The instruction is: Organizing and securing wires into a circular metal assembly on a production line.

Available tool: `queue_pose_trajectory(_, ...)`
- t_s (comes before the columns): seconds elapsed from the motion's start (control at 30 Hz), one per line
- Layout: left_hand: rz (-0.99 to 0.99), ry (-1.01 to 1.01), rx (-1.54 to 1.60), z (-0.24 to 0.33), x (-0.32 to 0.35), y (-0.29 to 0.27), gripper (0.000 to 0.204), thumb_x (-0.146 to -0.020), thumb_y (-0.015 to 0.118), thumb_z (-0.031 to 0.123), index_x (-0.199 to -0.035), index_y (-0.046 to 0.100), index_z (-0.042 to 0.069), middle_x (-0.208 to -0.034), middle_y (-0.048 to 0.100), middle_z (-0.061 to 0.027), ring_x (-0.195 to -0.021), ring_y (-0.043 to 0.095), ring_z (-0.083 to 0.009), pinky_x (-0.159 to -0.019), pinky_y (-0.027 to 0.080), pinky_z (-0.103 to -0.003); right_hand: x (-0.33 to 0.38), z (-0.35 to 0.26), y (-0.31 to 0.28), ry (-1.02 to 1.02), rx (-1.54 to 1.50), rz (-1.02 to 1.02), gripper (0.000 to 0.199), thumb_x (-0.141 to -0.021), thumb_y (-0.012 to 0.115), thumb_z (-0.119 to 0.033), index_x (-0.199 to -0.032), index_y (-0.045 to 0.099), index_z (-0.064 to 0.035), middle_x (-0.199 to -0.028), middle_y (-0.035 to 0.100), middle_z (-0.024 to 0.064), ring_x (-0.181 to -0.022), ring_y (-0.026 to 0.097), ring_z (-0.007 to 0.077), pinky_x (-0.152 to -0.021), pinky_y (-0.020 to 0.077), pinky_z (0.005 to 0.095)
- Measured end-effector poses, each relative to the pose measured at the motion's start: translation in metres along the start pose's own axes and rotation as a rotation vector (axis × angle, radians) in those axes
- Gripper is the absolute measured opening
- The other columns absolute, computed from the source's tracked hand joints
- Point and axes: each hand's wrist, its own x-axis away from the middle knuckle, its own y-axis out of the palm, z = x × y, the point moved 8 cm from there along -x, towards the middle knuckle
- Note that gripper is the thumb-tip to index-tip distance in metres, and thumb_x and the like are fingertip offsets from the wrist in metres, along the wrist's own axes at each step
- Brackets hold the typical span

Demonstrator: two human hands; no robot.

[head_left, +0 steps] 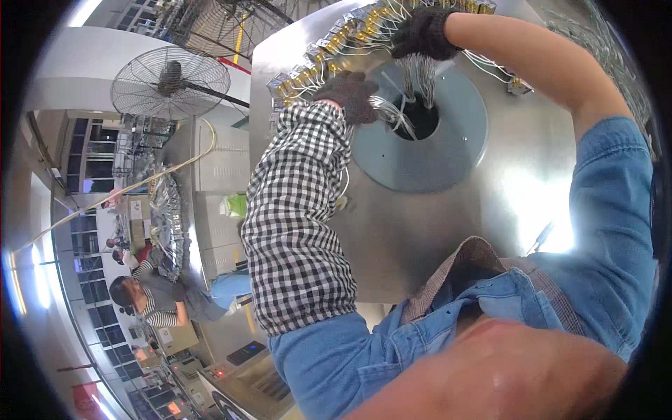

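grey, round wire-caged fan (171,82) stands left on my feed. right of it, i see the dark-knit-gloved left hand (348,96) clamped on a bundle of thin white wires (389,112), which runs into the central hole (423,120) of a flat blue-grey disc (420,166). the dark-knit-gloved right hand (425,33) curls over silvery wires (425,73) above that hole; its grip i cannot tell.

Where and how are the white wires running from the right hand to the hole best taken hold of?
Probably by wrapping the white wires from above, between the right hand and the dark hole in the blue-grey disc: there the strands run close together and lie exposed.
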Motion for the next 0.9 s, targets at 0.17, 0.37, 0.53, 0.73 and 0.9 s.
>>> queue_pose_trajectory(0.17, -0.313, -0.150, 0.094, -0.016, -0.026, 0.041, 0.052, -0.073, 0.054, 0.039, -0.119, 0.049, 0.015, -0.125, 0.045, -0.0078, -0.112, 0.046, -0.0257, -0.093, 0.038, -0.037, -0.052, -0.047, 0.075, -0.129, 1.505, -0.142, 0.035, -0.071, 0.052, -0.018, -0.106, 0.055, -0.0153, -0.124, 0.045, 0.0076, -0.118, 0.038, 0.0251, -0.101, 0.0259, 0.0387)
queue_pose_trajectory(0.37, -0.286, -0.057, 0.041, 0.007, -0.004, 0.036, 0.035, -0.073, 0.052, 0.033, -0.098, 0.061, 0.011, -0.103, 0.059, -0.0102, -0.094, 0.057, -0.0278, -0.081, 0.046, -0.037, -0.046, -0.024, 0.082, 0.081, 1.372, -0.177, 0.014, -0.066, 0.052, -0.011, -0.070, 0.065, -0.0090, -0.079, 0.063, 0.0105, -0.073, 0.061, 0.0226, -0.071, 0.0481, 0.0337)
queue_pose_trajectory(0.53, -0.191, -0.134, 0.108, -0.016, 0.064, -0.007, 0.028, -0.071, 0.053, 0.027, -0.092, 0.063, 0.011, -0.096, 0.061, -0.0119, -0.082, 0.060, -0.0301, -0.074, 0.048, -0.037, 0.000, -0.021, 0.074, 0.104, 1.511, -0.305, 0.015, -0.066, 0.051, -0.013, -0.076, 0.063, -0.0114, -0.078, 0.062, 0.0080, -0.077, 0.059, 0.0230, -0.070, 0.0458, 0.0334)
queue_pose_trajectory(0.73, -0.212, -0.343, 0.228, -0.062, 0.135, -0.005, 0.036, -0.072, 0.059, 0.031, -0.101, 0.058, 0.010, -0.096, 0.060, -0.0134, -0.087, 0.058, -0.0299, -0.076, 0.046, -0.038, 0.060, -0.061, 0.013, 0.292, 1.426, -0.048, 0.021, -0.071, 0.051, -0.020, -0.087, 0.061, -0.0107, -0.086, 0.060, 0.0098, -0.085, 0.057, 0.0224, -0.076, 0.0440, 0.0338)
queue_pose_trajectory(0.9, -0.144, -0.537, 0.341, -0.085, 0.190, 0.011, 0.039, -0.071, 0.062, 0.034, -0.103, 0.057, 0.012, -0.095, 0.061, -0.0124, -0.087, 0.058, -0.0302, -0.077, 0.045, -0.038, 0.086, -0.082, -0.015, 0.350, 1.392, 0.083, 0.028, -0.072, 0.052, -0.026, -0.094, 0.058, -0.0111, -0.092, 0.058, 0.0119, -0.090, 0.056, 0.0240, -0.079, 0.0423, 0.0355)
